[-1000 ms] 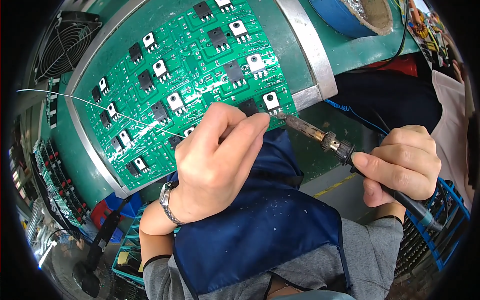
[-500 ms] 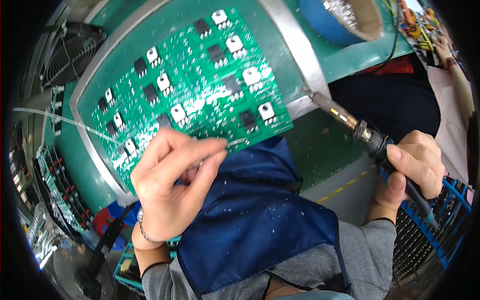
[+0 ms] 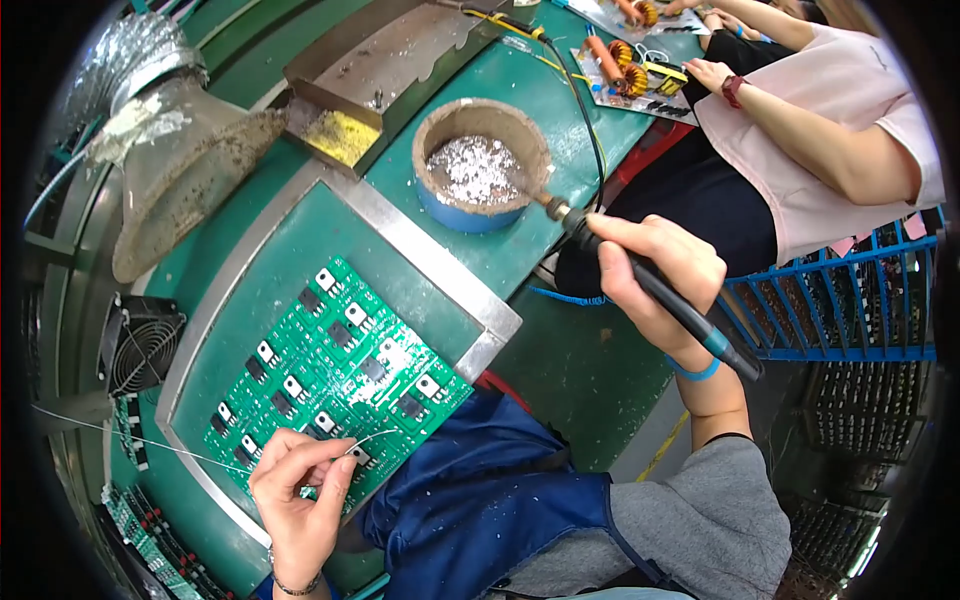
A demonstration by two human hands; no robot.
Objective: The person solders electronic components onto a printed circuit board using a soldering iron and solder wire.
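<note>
My right hand [image 3: 668, 268] is wrapped around the black handle of a soldering iron [image 3: 700, 332]. The iron's tip reaches over the near right rim of a round blue pot [image 3: 468, 216], which has silvery solder bits inside; whether it touches them I cannot tell. Between thumb and fingertips, my left hand [image 3: 300, 498] pinches a thin solder wire [image 3: 378, 436]. The wire's short end sticks out over a green circuit board [image 3: 446, 404], and its long part trails off to the left. Black and white three-legged components stand in rows on the board, whose lower left part is hidden by my left hand.
A metal tray [image 3: 400, 50] with a yellow sponge [image 3: 342, 136] lies behind the pot. At the left are a fume hood [image 3: 190, 180] and a fan [image 3: 148, 335]. A co-worker in a pink top [image 3: 790, 140] sits at the right by boards with coils. Blue racks [image 3: 830, 352] stand below.
My right hand has carried the soldering iron from beside the board up to the pot. The view has shifted, bringing the tray and co-worker into sight. My left hand still pinches the wire.
</note>
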